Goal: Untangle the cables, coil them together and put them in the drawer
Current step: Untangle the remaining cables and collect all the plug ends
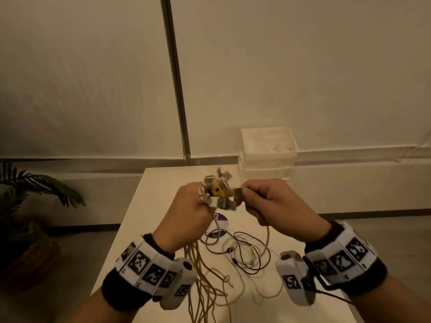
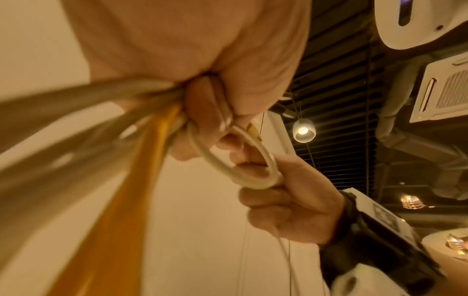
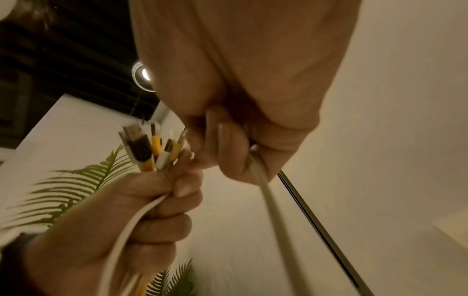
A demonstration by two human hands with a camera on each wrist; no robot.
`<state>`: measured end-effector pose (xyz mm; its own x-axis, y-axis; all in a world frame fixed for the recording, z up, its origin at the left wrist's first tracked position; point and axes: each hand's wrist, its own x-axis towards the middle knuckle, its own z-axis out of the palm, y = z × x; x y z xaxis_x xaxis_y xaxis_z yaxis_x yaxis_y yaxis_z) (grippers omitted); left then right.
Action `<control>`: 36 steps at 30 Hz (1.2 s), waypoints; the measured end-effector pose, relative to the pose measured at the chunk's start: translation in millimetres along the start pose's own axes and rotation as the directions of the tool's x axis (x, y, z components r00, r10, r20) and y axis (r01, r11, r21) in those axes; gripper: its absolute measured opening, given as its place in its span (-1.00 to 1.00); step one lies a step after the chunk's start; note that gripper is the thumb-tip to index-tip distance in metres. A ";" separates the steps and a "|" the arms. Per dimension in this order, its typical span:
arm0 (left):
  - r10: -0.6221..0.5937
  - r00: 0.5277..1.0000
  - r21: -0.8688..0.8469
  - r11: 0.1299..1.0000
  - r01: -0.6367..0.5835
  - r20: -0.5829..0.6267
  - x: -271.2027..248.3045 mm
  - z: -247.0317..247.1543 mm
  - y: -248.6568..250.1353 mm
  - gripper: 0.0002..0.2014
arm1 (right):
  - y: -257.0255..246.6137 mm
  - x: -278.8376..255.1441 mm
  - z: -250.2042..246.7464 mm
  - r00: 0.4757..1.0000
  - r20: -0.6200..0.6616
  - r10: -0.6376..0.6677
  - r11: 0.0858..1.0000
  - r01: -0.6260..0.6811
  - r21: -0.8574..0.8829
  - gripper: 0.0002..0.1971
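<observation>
From my remote seat I could not count the cables (image 2: 83,144) in the left wrist view; they smeared into blurred streaks and ran off the frame's left and bottom edges. My left hand (image 1: 193,210) covered where the plugs (image 1: 218,192) joined their cords. The right hand (image 1: 272,203) hid most of the plug it pinched. The drawer (image 1: 268,145) contents were too small to tell. The tabletop (image 1: 163,217) was cut off below.

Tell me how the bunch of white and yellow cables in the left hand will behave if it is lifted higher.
The bunch of white and yellow cables looks floppy: strands hang limp from the left hand. Their tails would probably drag across the white table, since they trail there among loose loops. The clustered plugs may splay.
</observation>
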<state>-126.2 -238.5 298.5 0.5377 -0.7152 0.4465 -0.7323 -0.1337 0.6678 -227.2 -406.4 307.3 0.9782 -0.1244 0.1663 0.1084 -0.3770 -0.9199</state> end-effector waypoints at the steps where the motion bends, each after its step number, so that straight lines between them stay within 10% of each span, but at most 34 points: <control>1: -0.033 0.996 -0.006 0.999 0.032 -0.087 1.6 -7.0 -0.9 -0.57 | 3.6 -3.1 -2.1 1.000 0.017 0.023 0.999 -0.024 0.039 -0.69; 7: -0.429 0.729 -0.419 0.883 0.213 -0.533 6.6 -75.9 -33.8 -0.76 | 45.7 -35.7 -11.9 0.980 0.010 0.197 0.979 -0.198 0.051 -0.66; 13: -0.011 0.873 0.236 0.961 0.144 -0.488 -1.1 -58.6 -21.8 -0.85 | 52.0 -32.8 -9.5 0.967 -0.108 0.233 0.968 -0.241 -0.073 -0.63; 16: 0.120 0.986 0.190 0.977 -0.097 -0.118 -6.9 -22.8 1.0 -0.78 | 36.4 -26.4 -5.3 0.977 -0.047 0.206 0.974 -0.210 -0.086 -0.63; 19: 0.117 0.980 0.059 0.990 -0.128 0.162 -6.0 13.4 8.9 -0.72 | 22.1 -19.9 -0.2 0.980 0.054 0.193 0.980 -0.195 0.047 -0.63; 26: -0.024 0.999 0.121 0.992 0.029 -0.040 -2.4 11.9 -3.2 -0.70 | 19.6 -20.7 -4.8 0.975 0.109 0.193 0.959 -0.211 0.192 -0.67; 31: -0.312 0.856 0.098 0.919 0.382 -0.413 -4.9 -33.4 -39.5 -0.73 | 44.4 -48.7 -19.3 0.960 0.044 0.277 0.945 -0.280 0.170 -0.68; 36: -0.115 0.983 0.157 0.978 0.137 -0.142 -7.5 -11.7 -5.6 -0.57 | 48.1 -44.8 -5.4 0.954 0.038 0.297 0.948 -0.299 0.112 -0.66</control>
<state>-121.2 -224.4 298.3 0.6721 -0.5902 0.4472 -0.7082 -0.3359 0.6210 -266.7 -423.9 257.6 0.9722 -0.1961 -0.1277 -0.1700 -0.2170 -0.9613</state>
